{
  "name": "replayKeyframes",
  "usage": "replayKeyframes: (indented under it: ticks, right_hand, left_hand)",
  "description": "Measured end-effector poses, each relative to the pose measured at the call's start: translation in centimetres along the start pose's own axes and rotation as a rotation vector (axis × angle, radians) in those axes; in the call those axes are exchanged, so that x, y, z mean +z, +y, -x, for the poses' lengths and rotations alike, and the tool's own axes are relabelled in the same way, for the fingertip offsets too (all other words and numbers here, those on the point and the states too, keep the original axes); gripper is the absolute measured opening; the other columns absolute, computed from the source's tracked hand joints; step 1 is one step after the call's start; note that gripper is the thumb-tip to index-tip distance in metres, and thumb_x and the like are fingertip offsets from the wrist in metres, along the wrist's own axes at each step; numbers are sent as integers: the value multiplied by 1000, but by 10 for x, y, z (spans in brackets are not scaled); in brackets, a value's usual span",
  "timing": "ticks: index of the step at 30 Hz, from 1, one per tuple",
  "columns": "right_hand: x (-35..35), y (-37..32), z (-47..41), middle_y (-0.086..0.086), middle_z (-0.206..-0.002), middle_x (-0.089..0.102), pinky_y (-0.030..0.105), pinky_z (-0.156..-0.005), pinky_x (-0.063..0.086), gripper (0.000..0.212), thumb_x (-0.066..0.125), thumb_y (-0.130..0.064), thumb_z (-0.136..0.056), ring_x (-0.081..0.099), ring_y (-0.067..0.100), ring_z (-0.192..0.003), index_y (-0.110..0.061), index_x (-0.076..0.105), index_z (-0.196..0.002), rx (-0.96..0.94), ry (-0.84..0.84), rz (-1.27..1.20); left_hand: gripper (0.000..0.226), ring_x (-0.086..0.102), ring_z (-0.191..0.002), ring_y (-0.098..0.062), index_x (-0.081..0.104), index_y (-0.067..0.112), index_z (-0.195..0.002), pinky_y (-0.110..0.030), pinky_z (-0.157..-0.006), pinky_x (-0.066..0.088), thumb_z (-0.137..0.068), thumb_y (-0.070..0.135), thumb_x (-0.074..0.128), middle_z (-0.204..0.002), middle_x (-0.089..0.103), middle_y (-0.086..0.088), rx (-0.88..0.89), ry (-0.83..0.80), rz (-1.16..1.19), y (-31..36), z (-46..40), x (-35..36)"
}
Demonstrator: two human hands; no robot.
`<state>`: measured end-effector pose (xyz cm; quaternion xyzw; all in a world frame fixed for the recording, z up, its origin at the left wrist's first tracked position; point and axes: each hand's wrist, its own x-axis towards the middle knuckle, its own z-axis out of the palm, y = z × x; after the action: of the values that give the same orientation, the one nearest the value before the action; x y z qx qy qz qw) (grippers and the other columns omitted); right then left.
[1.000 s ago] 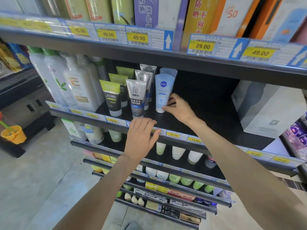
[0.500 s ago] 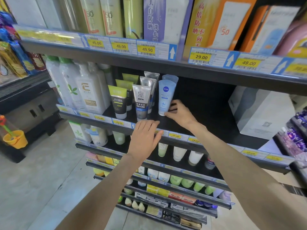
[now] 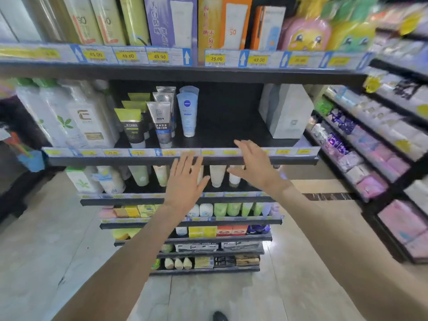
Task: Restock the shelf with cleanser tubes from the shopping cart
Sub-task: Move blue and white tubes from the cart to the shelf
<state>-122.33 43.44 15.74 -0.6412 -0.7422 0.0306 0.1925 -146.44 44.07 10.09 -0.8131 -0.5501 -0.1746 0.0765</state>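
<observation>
My left hand (image 3: 185, 179) and right hand (image 3: 254, 166) both hover empty, fingers spread, just before the black metal shelf (image 3: 231, 135). Pale blue cleanser tube (image 3: 188, 114) stands cap-down there, right of grey tubes (image 3: 161, 122). Frame blurred.

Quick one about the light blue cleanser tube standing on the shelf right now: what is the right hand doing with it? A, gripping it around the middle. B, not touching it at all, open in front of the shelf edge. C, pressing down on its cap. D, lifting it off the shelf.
B: the right hand is open with fingers spread in front of the shelf edge, apart from the light blue tube, which stands alone on the shelf.
</observation>
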Motion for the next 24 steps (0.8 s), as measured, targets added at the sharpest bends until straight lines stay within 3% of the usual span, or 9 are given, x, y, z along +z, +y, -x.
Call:
replayKeyframes:
  ticks: [2, 6, 9, 13, 17, 22, 24]
  right_hand:
    - [0, 16, 41, 7, -160, 34, 57, -118, 30, 89, 70, -56, -88, 28, 31, -150, -20, 29, -158, 40, -19, 65]
    - [-11, 44, 135, 6, -168, 20, 53, -126, 15, 91, 66, -58, -91, 12, 28, -156, -27, 18, -162, 176, -86, 123]
    - [-20, 69, 200, 6, -164, 28, 52, -123, 22, 91, 66, -62, -90, 20, 30, -154, -26, 20, -160, 257, -73, 162]
    - [-31, 111, 280, 3, -165, 27, 47, -121, 24, 96, 63, -69, -87, 21, 28, -153, -25, 19, -161, 408, -87, 217]
    - [-46, 161, 356, 3, -162, 29, 50, -121, 24, 93, 59, -69, -90, 22, 29, -152, -23, 19, -161, 545, -72, 211]
    - [-69, 241, 451, 3, -163, 28, 50, -122, 23, 94, 59, -69, -89, 21, 29, -153, -24, 19, -161, 722, -75, 187]
    - [-78, 274, 487, 3, -163, 29, 51, -121, 23, 95, 60, -70, -88, 21, 30, -152, -25, 19, -161, 773, -69, 183]
  left_hand:
    - [69, 7, -161, -27, 19, 20, -165, -48, -130, 9, -108, 57, 26, -173, 15, -9, 61, -47, 6, 24, 16, 0]
    - [71, 4, -161, -26, 18, 22, -165, -48, -130, 9, -106, 60, 15, -173, 12, -7, 192, -136, 73, 89, 48, 2]
    - [75, 11, -160, -27, 25, 20, -164, -48, -130, 12, -103, 60, 8, -171, 21, -9, 305, -164, 117, 142, 68, 8]
    - [68, 7, -161, -27, 21, 21, -165, -46, -130, 9, -108, 58, 23, -173, 13, -8, 426, -244, 175, 218, 91, 23]
    - [78, 18, -159, -29, 33, 20, -161, -50, -129, 17, -101, 64, 10, -170, 26, -10, 543, -278, 229, 298, 108, 44]
    - [85, 23, -158, -29, 34, 21, -161, -51, -128, 19, -101, 70, -3, -169, 28, -9, 680, -337, 270, 424, 125, 70]
    - [82, 30, -155, -30, 40, 20, -158, -52, -126, 26, -104, 67, 2, -166, 35, -10, 724, -356, 268, 476, 134, 78]
